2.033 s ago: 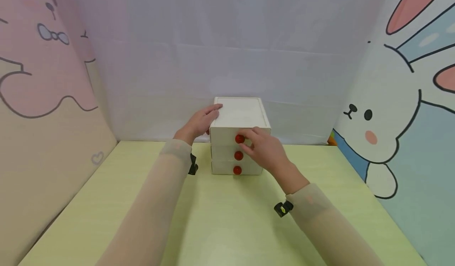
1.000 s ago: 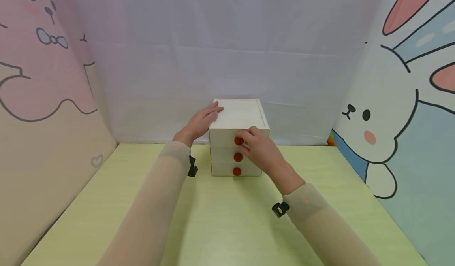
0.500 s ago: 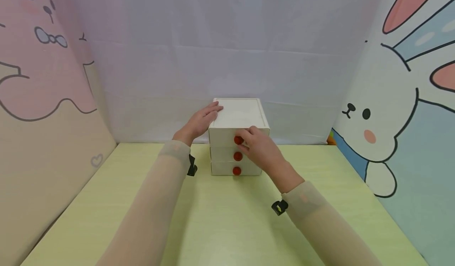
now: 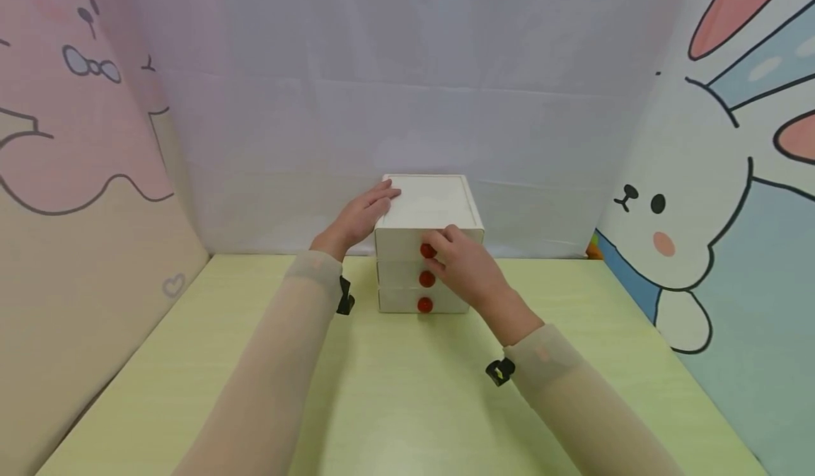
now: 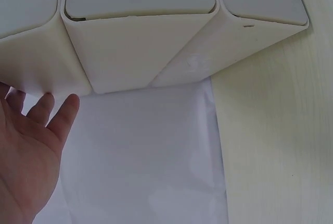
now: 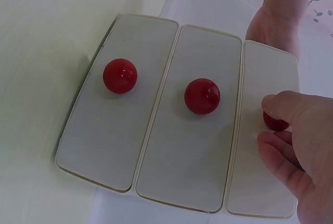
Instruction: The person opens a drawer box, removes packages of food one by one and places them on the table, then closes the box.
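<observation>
A white box with three stacked drawers (image 4: 397, 276) stands at the back of the table, every drawer closed. My left hand (image 4: 358, 223) rests with its fingers extended on the left edge of the box's top; in the left wrist view its fingertips touch the side wall (image 5: 41, 62). My right hand (image 4: 472, 267) holds the top drawer's red knob (image 4: 429, 250) between thumb and fingers, and the right wrist view shows that knob (image 6: 276, 122) partly covered. Below it are the middle red knob (image 4: 427, 279) and the bottom red knob (image 4: 425, 305).
The pale green table (image 4: 407, 391) extends in front of the box. Behind hangs a white sheet (image 4: 407, 108). A pink cartoon panel (image 4: 108, 129) stands at the left and a rabbit-printed panel (image 4: 694, 235) at the right. A black band sits at each wrist.
Since two seconds ago, my right thumb and fingers have closed in around the top knob. The left hand stays on the box, and the drawers look unmoved.
</observation>
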Motion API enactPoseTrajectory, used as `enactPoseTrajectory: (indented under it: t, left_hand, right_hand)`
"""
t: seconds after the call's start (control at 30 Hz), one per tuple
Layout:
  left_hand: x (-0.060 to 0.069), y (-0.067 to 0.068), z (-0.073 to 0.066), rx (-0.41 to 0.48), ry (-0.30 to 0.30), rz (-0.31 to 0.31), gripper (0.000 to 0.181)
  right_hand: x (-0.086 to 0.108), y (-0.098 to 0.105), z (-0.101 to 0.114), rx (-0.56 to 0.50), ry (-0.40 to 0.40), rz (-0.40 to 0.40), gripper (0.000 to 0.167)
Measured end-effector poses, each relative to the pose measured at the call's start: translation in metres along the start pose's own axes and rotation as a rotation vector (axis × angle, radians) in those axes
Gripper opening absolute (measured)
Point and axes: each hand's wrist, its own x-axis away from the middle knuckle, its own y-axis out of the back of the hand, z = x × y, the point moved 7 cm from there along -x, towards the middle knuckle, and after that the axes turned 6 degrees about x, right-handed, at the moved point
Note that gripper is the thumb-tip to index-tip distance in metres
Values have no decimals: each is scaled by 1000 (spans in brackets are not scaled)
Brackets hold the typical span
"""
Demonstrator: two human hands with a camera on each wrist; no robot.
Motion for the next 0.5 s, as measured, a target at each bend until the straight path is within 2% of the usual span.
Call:
enactPoseTrajectory:
  t: [0.5]
  left_hand:
    - [2,-1,1,7,-19,-9,53]
  right_hand:
    - [0,-2,2,-12,-10,20,24]
